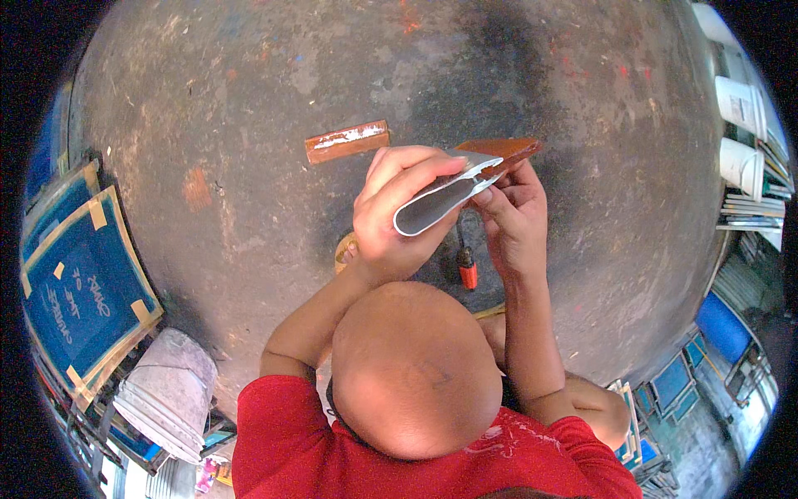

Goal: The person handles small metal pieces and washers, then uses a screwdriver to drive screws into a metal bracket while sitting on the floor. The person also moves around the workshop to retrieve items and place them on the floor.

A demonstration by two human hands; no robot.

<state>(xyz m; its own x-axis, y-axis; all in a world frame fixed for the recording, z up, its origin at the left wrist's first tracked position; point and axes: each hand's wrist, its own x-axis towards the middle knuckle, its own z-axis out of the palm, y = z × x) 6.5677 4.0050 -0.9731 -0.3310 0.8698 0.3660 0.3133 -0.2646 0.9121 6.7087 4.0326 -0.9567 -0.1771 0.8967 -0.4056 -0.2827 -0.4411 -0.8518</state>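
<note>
My left hand is wrapped round a squeegee's grey metal holder, whose hollow, teardrop-shaped end faces up. An orange-brown rubber blade sits at the holder's narrow slot and sticks out to the right. With thumb and fingers closed, my right hand pinches the blade near the slot; part of that grip is hidden. Below the hands, a screwdriver with a red and black handle lies on the dark floor. Farther left lies a brown strip with white smears along it.
Dark blue framed screens with tape lean at the left, beside a whitish bucket. White buckets and stacked frames line the right side. The floor is stained. A yellowish sandal shows beside my left wrist.
</note>
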